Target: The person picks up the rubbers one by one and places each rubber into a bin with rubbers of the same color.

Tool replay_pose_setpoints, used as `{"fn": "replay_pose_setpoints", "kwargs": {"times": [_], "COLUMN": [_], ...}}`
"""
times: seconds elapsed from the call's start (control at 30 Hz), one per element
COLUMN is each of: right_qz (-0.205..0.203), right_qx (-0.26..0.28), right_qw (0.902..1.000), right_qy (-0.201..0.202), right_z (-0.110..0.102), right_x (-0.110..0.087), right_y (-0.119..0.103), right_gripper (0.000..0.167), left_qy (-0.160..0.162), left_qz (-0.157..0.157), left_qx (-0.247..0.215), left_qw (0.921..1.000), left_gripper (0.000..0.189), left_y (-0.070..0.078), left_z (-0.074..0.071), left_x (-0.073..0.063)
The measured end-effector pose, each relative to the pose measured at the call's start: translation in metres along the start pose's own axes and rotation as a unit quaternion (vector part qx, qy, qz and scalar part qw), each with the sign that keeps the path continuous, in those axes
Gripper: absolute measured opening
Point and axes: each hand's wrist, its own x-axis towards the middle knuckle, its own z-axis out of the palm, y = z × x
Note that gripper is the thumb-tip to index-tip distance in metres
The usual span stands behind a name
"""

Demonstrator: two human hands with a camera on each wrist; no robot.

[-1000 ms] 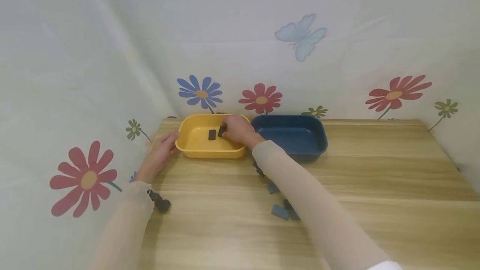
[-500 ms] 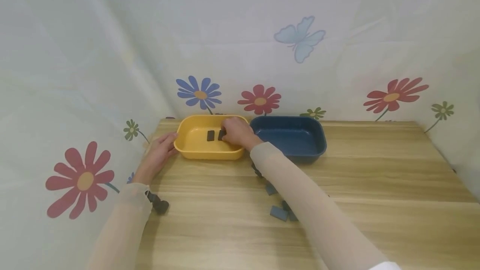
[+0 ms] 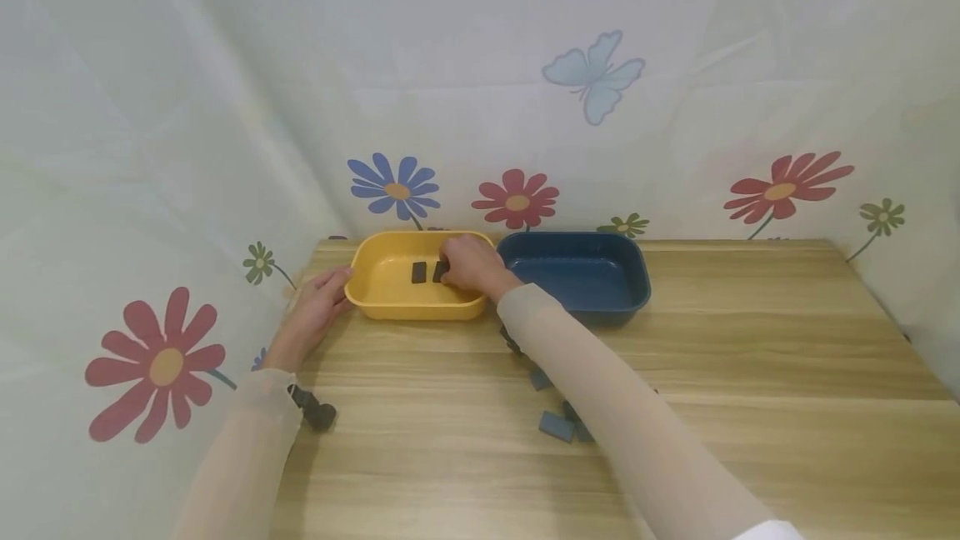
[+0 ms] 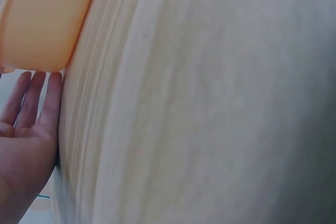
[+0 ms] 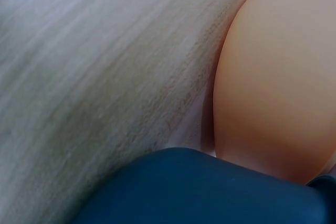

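Note:
My right hand [image 3: 472,262] is inside the yellow tub [image 3: 420,311]. Its fingers pinch a small dark rectangular block [image 3: 439,272], partly covered by the hand. Just left of this block lies a similar dark block [image 3: 418,272] on the tub's floor. At the tub's left end, my left hand [image 3: 313,307] touches the outside. In the left wrist view, the fairly straight fingers of the left hand [image 4: 31,124] reach the wall of the yellow tub [image 4: 47,19]. The right hand itself does not show in the right wrist view, only the tubs' outer walls.
A dark blue tub [image 3: 573,273] stands right beside the yellow one. Several blue-grey and dark blocks [image 3: 557,426] lie on the wooden table [image 3: 420,440], partly hidden by the right forearm. A flowered white sheet [image 3: 450,90] hangs behind and at the left.
The right hand and its block have shifted very slightly towards the viewer inside the yellow tub. The left hand stays at the tub's end. The whole view has drifted a little.

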Motion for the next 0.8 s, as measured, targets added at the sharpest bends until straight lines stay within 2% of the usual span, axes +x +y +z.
{"fn": "replay_pose_setpoints", "kwargs": {"times": [0.37,0.53,0.8], "right_qz": [0.003,0.000,0.000], "right_qx": [-0.008,-0.007,0.004], "right_qw": [0.9999,1.0000,0.9999], "right_qy": [-0.008,-0.006,-0.011], "right_z": [-0.005,-0.006,0.000], "right_x": [0.002,0.004,0.001], "right_y": [0.003,0.002,0.001], "right_gripper": [0.017,0.017,0.021], "left_qy": [0.012,0.013,0.009], "left_qz": [0.014,0.017,0.004], "left_qx": [0.018,0.019,0.016], "left_qw": [0.9997,0.9996,0.9998], "left_gripper": [0.067,0.071,0.070], "left_y": [-0.013,-0.012,-0.018], "left_z": [-0.007,-0.008,-0.010], "left_x": [0.018,0.018,0.014]}}
